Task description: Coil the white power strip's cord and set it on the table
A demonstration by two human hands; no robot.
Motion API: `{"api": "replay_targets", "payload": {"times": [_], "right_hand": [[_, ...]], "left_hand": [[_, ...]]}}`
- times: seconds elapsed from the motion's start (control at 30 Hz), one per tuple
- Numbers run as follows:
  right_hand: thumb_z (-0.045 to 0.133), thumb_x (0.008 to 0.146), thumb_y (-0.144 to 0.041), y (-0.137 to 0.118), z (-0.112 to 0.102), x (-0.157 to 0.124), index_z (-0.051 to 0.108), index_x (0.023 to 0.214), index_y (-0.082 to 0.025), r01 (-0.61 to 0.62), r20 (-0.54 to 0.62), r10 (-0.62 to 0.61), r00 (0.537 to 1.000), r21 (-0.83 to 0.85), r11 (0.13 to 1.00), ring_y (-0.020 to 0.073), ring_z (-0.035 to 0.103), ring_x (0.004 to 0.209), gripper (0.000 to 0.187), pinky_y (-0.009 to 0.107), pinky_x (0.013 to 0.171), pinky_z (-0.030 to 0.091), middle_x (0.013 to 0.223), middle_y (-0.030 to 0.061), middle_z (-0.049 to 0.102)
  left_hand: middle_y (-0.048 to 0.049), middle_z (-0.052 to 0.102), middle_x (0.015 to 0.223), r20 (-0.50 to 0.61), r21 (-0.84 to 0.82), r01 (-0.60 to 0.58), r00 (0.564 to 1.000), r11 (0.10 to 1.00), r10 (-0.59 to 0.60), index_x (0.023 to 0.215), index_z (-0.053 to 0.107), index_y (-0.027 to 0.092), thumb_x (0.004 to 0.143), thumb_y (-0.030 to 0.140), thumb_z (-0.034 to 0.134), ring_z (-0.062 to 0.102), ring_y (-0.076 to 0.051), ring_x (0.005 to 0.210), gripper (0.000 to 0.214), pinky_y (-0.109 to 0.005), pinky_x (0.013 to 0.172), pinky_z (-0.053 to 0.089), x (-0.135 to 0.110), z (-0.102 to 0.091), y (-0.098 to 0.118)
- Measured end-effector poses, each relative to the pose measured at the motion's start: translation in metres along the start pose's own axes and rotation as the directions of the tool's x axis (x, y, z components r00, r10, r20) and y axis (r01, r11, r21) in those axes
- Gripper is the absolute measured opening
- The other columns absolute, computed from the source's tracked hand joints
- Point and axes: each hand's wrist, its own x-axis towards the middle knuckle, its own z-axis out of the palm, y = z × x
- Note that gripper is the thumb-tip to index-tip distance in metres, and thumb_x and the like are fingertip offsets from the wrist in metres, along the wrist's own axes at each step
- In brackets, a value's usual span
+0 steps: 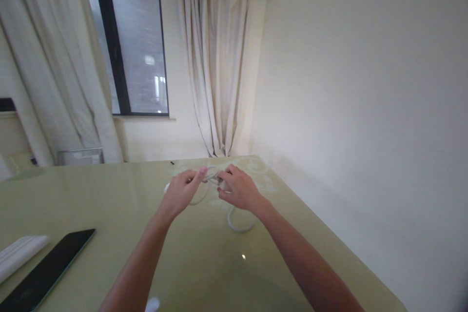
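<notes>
At the table's (197,263) far end, head view: two hands, left (183,187) and right (239,187), both closed on one white cable (212,176) between them. One loop shows below the right. Near left: one black slab (51,268), one white object (24,251).

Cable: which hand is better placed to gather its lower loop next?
Probably the right hand: the cable's lower loop shows just below it in the picture, while the left hand is farther off.
</notes>
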Motion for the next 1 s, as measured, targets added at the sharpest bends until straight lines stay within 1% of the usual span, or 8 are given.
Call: {"api": "replay_targets", "payload": {"times": [0.13, 0.37, 0.5, 0.6, 0.7, 0.8, 0.9, 1.0], "right_hand": [[0.064, 0.093, -0.037, 0.019, -0.028, -0.010, 0.066, 0.117, -0.021, 0.116, 0.172, -0.076, 0.982, -0.239, 0.964, 0.0254, 0.060, 0.104, 0.029, 0.037, 0.090, 0.047, 0.111, 0.0096, 0.063], [0.064, 0.092, -0.038, 0.028, -0.072, -0.017, 0.067, 0.110, -0.019, 0.140, 0.225, -0.055, 0.973, -0.383, 0.913, 0.0264, 0.063, 0.101, 0.026, 0.037, 0.084, 0.051, 0.111, 0.0114, 0.066], [0.050, 0.104, -0.050, 0.021, -0.077, -0.004, 0.069, 0.104, -0.018, 0.125, 0.243, -0.032, 0.970, -0.379, 0.917, 0.0273, 0.066, 0.102, 0.037, 0.038, 0.083, 0.053, 0.108, 0.0135, 0.069], [0.046, 0.107, -0.039, 0.016, -0.079, 0.015, 0.063, 0.120, -0.018, 0.111, 0.254, -0.025, 0.967, -0.327, 0.939, 0.0260, 0.068, 0.102, 0.030, 0.036, 0.081, 0.054, 0.112, 0.0129, 0.072], [0.046, 0.105, -0.029, 0.009, -0.085, 0.033, 0.055, 0.136, -0.018, 0.170, 0.214, -0.089, 0.973, -0.396, 0.903, 0.0262, 0.066, 0.107, 0.034, 0.035, 0.081, 0.054, 0.122, 0.0131, 0.070], [0.039, 0.107, -0.027, -0.001, -0.090, 0.045, 0.048, 0.151, -0.026, 0.214, 0.121, -0.177, 0.977, -0.549, 0.808, 0.0283, 0.063, 0.112, 0.044, 0.038, 0.086, 0.055, 0.141, 0.0124, 0.062], [0.031, 0.108, -0.025, -0.010, -0.089, 0.049, 0.024, 0.165, -0.038, 0.138, 0.007, -0.179, 0.984, -0.667, 0.732, 0.0289, 0.065, 0.108, 0.059, 0.038, 0.081, 0.056, 0.161, 0.0128, 0.045], [0.027, 0.104, -0.018, -0.014, -0.077, 0.049, 0.011, 0.169, -0.034, 0.095, 0.005, -0.135, 0.991, -0.740, 0.666, 0.0272, 0.069, 0.095, 0.068, 0.037, 0.067, 0.058, 0.172, 0.0196, 0.026]], "left_hand": [[-0.0037, 0.059, 0.065, 0.053, 0.162, -0.031, 0.998, 0.986, 0.022, 0.056, 0.059, 0.021, 0.095, 0.072, 0.042, 0.055, -0.020, 0.062, 0.067, -0.032, 0.064, 0.036, -0.003, 0.012, 0.003], [-0.0026, 0.057, 0.062, 0.042, 0.031, -0.116, 0.993, 0.993, 0.115, 0.061, 0.049, 0.024, 0.101, 0.063, 0.030, 0.054, -0.021, 0.061, 0.059, -0.032, 0.061, 0.035, -0.003, 0.011, 0.017], [-0.0005, 0.056, 0.066, 0.045, -0.036, -0.207, 0.977, 0.978, 0.209, 0.067, 0.052, 0.023, 0.100, 0.060, 0.043, 0.053, -0.020, 0.065, 0.050, -0.031, 0.063, 0.038, -0.005, 0.009, 0.025], [0.0004, 0.056, 0.070, 0.001, -0.026, -0.284, 0.959, 0.959, 0.284, 0.071, 0.053, 0.023, 0.097, 0.052, 0.056, 0.052, -0.019, 0.069, 0.039, -0.030, 0.065, 0.039, -0.006, 0.008, 0.032], [-0.0005, 0.057, 0.074, -0.036, 0.078, -0.355, 0.933, 0.932, 0.358, 0.077, 0.055, 0.023, 0.100, 0.044, 0.053, 0.054, -0.020, 0.071, 0.031, -0.031, 0.068, 0.040, -0.005, -0.001, 0.032], [-0.0023, 0.060, 0.077, -0.079, 0.230, -0.370, 0.915, 0.900, 0.397, 0.081, 0.055, 0.023, 0.103, 0.042, 0.050, 0.056, -0.023, 0.075, 0.030, -0.033, 0.072, 0.040, -0.003, -0.014, 0.024], [-0.0045, 0.061, 0.078, -0.120, 0.330, -0.327, 0.916, 0.886, 0.383, 0.083, 0.053, 0.024, 0.106, 0.039, 0.045, 0.057, -0.027, 0.080, 0.028, -0.035, 0.074, 0.039, 0.001, -0.025, 0.012], [-0.0071, 0.061, 0.080, -0.135, 0.408, -0.287, 0.920, 0.867, 0.368, 0.084, 0.054, 0.025, 0.105, 0.032, 0.045, 0.057, -0.029, 0.083, 0.024, -0.037, 0.075, 0.038, 0.004, -0.030, 0.002]]}}
